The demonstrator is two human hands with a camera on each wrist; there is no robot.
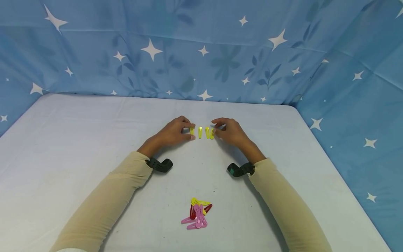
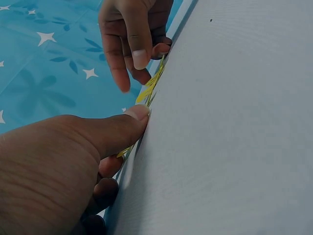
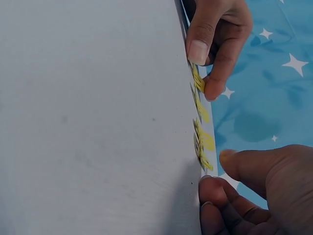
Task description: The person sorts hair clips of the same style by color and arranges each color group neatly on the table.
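Note:
Several yellow snap hair clips stand side by side in a short row towards the far side of the table. My left hand (image 1: 174,132) pinches the leftmost yellow clip (image 1: 192,131) end to end, thumb at its near end and index finger at its far end. To its right lies a single yellow clip (image 1: 200,132). Two more, a yellow clip (image 1: 207,132) and the rightmost yellow clip (image 1: 212,134), lie close together. Beside that last one hovers my right hand (image 1: 231,132), thumb and fingers spread apart, the thumb tip overlapping the clip's edge in the head view.
Nearer to me is a loose pile of hair clips: pink clips (image 1: 199,218) on top, red clips (image 1: 192,212) and yellow clips (image 1: 201,202) among them. White cloth covers the table (image 1: 126,217). A blue star-patterned curtain (image 1: 189,52) hangs behind and along the right edge.

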